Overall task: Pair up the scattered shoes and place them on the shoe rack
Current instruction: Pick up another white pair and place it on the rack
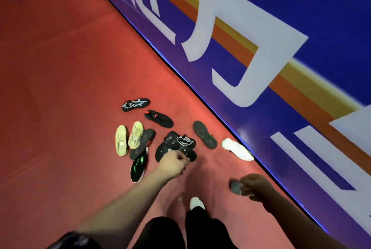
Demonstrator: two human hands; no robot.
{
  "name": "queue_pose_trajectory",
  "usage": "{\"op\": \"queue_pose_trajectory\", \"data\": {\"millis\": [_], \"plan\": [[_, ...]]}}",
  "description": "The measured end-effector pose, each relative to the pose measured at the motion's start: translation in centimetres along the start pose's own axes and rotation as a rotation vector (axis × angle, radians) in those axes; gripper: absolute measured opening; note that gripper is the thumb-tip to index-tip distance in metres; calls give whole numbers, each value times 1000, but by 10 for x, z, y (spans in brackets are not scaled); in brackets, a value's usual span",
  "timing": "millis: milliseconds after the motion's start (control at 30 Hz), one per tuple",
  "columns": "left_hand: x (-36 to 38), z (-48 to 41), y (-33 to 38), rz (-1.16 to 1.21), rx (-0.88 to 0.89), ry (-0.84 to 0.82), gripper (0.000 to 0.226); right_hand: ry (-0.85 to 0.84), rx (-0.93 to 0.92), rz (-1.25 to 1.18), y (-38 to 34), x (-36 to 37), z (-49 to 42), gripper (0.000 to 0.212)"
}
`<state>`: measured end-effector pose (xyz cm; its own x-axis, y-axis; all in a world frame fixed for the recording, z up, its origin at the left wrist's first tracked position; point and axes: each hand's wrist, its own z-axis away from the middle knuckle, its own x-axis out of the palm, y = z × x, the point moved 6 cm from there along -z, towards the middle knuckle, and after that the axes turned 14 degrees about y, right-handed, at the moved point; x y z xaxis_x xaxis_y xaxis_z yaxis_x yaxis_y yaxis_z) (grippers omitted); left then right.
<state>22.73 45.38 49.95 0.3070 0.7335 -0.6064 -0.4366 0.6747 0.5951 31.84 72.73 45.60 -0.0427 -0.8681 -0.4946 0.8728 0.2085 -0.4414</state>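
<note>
Several loose shoes lie scattered on the red floor. My left hand (174,163) reaches into the middle of the heap, fingers curled at the near edge of a black shoe (176,146); whether it grips the shoe is unclear. My right hand (254,186) hangs to the right and holds a small grey object (236,187), blurred. Two pale yellow shoes (128,140) lie side by side at the left, beside a black shoe with green stripes (138,166). A white shoe (236,149) rests by the wall. No shoe rack is in view.
A blue banner wall (281,68) with white characters runs diagonally along the right. More black shoes lie farther off: one with white markings (135,104), one with red accents (159,118), one sole-up (204,134). My own white shoe tip (196,203) shows below.
</note>
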Motion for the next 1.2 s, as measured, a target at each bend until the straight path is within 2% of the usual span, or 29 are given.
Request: {"op": "queue_pose_trajectory", "data": {"millis": [233,367,700,867,1067,1200], "plan": [[-51,-44,-9,44,-47,22,23,-14,55,-71,-51,43,-17,16],[-76,-61,-24,3,-30,12,10,-19,41,-89,-74,69,-13,14],[-92,-91,-66,-46,-32,-54,10,-31,39,-47,-97,122,3,13],[-66,-119,-100,-81,-62,-113,9,-31,34,-10,-92,153,-28,16],[4,-190,-171,-171,-89,-112,23,-90,9,31,-66,230,-137,16],[43,-239,-224,-195,-90,-70,23,-126,-15,59,-49,287,-209,15]]}}
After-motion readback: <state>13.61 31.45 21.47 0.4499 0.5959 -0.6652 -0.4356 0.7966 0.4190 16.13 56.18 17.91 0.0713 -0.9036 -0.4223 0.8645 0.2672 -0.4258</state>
